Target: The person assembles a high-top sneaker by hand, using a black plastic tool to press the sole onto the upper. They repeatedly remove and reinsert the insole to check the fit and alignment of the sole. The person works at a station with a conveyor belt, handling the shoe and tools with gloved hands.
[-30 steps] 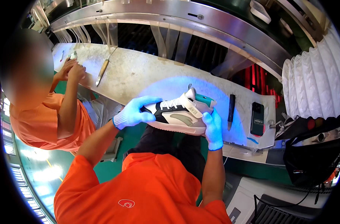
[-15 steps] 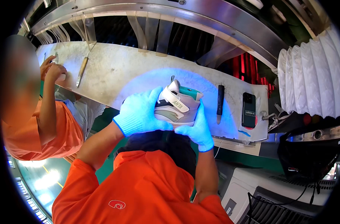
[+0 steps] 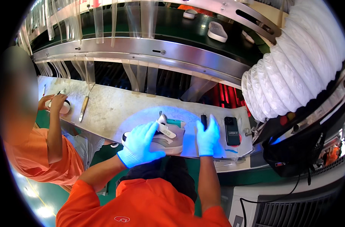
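A grey-and-white high-top shoe [image 3: 173,145] with a pale strap and teal lining rests on the worktable [image 3: 108,102], under a blue-lit patch. My left hand [image 3: 140,143], in a light knitted glove, grips the shoe from its left, fingers over the upper and thumb along the near side. Away from the shoe, my right hand [image 3: 208,138], gloved the same way, is open with thumb and fingers apart. A tool with a black handle [image 3: 204,120] lies at its fingertips; its lower part is hidden behind the hand.
Right of it lies a dark phone [image 3: 232,130]. A wooden-handled knife [image 3: 84,108] lies left. A co-worker's hands [image 3: 58,101] hold a white piece at far left. A metal rail [image 3: 115,47] with plastic strips, conveyor soles [image 3: 217,31] and a white duct [image 3: 293,72] stand beyond.
The shoe, held up in both hands before, has come down to the table. My right hand has let go and moved right, to the black-handled tool. The view has tilted upward.
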### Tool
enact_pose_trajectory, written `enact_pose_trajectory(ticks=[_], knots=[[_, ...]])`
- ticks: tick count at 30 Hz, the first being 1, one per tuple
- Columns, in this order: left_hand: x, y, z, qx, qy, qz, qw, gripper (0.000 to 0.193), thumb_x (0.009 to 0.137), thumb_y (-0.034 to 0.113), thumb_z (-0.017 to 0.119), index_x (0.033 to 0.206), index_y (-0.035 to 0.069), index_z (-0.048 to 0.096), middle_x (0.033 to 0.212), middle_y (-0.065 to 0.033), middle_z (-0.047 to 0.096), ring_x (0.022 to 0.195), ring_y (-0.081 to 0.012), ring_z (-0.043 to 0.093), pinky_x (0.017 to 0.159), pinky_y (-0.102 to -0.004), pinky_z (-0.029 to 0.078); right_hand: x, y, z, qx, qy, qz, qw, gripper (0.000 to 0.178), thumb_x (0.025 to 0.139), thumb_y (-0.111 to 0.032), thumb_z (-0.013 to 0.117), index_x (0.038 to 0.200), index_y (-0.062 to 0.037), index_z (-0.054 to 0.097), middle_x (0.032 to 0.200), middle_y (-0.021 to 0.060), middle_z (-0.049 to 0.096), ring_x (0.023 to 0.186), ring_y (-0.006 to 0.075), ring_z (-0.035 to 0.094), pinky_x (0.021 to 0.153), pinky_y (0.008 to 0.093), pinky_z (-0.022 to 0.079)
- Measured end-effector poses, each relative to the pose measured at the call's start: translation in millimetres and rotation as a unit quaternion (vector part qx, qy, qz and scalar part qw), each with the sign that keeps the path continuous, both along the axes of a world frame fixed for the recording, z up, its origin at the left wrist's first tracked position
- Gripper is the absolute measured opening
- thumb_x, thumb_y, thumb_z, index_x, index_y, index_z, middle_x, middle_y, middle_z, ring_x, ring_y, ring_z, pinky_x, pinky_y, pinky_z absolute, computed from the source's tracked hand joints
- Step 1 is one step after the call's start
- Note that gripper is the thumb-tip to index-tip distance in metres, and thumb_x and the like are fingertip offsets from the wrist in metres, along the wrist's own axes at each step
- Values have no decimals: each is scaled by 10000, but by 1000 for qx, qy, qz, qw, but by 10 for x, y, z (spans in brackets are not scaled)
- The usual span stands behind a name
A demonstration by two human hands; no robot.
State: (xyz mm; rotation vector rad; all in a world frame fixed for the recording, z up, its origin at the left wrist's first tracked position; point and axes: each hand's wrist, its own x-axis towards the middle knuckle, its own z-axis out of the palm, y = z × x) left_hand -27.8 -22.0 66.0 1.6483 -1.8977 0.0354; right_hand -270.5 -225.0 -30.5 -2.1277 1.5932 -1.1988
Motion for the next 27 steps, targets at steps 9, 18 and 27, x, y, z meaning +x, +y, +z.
enact_pose_trajectory(ticks=[9, 18, 27], knots=[[189, -435, -151, 226, -54, 70, 970, 1105, 708, 445, 960, 1664, 122, 509, 1372, -235, 735, 1178, -457, 750, 1014, -526, 613, -170, 180, -71, 225, -174, 97, 954, 384, 1025, -188, 773, 1363, -20, 703, 982, 127, 768, 802, 244, 730, 731, 396, 588], [474, -625, 246, 318, 18, 73, 945, 1090, 631, 589, 995, 1598, 242, 631, 1379, -190, 778, 1226, -440, 758, 1064, -516, 609, -192, 1104, -38, 249, -193, 227, 922, 238, 1022, -245, 807, 1004, -8, 789, 679, -32, 586, 640, 55, 488, 568, 303, 409], [451, -657, 196, 326, -2, 87, 941, 1088, 628, 599, 992, 1587, 221, 642, 1370, -181, 782, 1215, -429, 764, 1052, -508, 615, -162, 1011, -26, 323, -233, 245, 884, 255, 1035, -234, 778, 905, -17, 749, 677, -23, 605, 630, 53, 513, 554, 307, 411]])
